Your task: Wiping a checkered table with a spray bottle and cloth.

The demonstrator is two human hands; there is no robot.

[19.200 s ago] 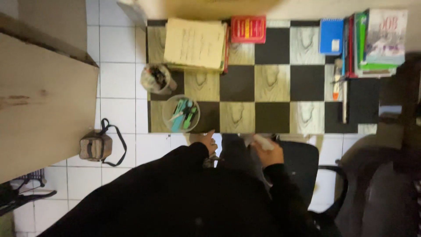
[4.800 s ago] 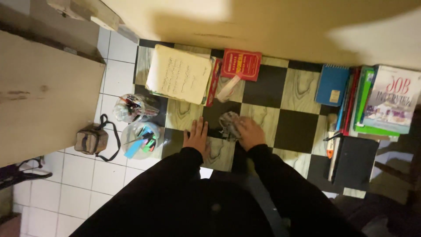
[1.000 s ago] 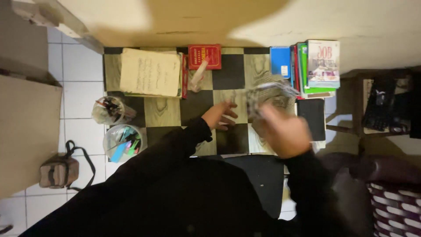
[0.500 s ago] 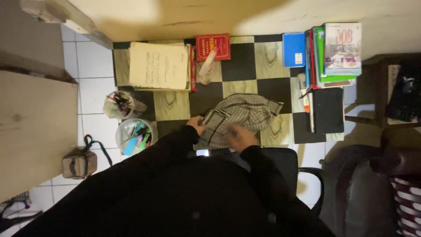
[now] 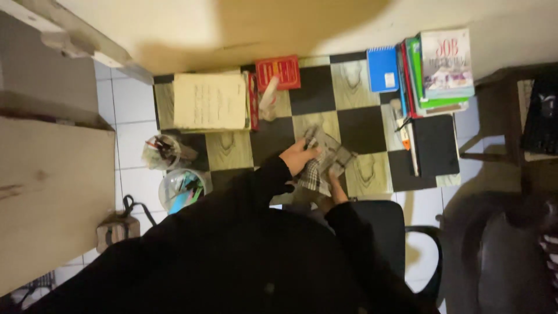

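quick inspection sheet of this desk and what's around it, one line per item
surface: checkered desk top, black and wood-grain squares
job's things: checked cloth, bunched near the front edge
clutter: yellowed papers, red book, small bottle, blue notebook, book stack, black notebook, two clear tubs of pens
grippers: left hand lies on the cloth; right hand grips its near edge
cables: nothing seen
surroundings: white tiled floor, small bag, black chair, wooden board
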